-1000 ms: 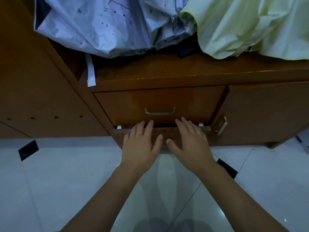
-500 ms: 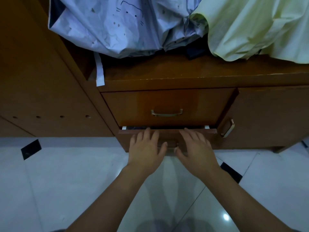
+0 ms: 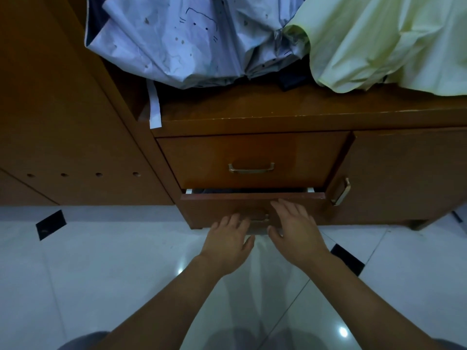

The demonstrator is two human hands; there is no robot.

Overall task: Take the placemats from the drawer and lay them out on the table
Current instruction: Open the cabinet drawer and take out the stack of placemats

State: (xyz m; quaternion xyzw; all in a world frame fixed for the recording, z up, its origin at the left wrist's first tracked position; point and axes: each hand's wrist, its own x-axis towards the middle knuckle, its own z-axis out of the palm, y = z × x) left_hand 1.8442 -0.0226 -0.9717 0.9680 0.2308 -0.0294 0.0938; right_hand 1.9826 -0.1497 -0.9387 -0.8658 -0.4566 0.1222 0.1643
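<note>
The lower drawer (image 3: 214, 208) of a brown wooden cabinet stands pulled out a little. A narrow dark gap (image 3: 247, 190) shows above its front; I cannot make out any placemats inside. My left hand (image 3: 227, 239) is in front of the drawer front, fingertips just left of its small metal handle (image 3: 261, 219). Just right of that handle is my right hand (image 3: 297, 229), with its fingers stretched up against the wood. Neither hand holds anything.
The upper drawer (image 3: 252, 157) is closed, with a brass handle (image 3: 251, 168). A cabinet door (image 3: 404, 173) with a side handle (image 3: 341, 192) is to the right. A pale blue umbrella (image 3: 182, 39) and yellow cloth (image 3: 379, 39) lie on top. Glossy white floor tiles (image 3: 101, 274) lie below.
Both hands have slid down from the drawer's top edge to the level of its handle. The drawer is still only slightly out.
</note>
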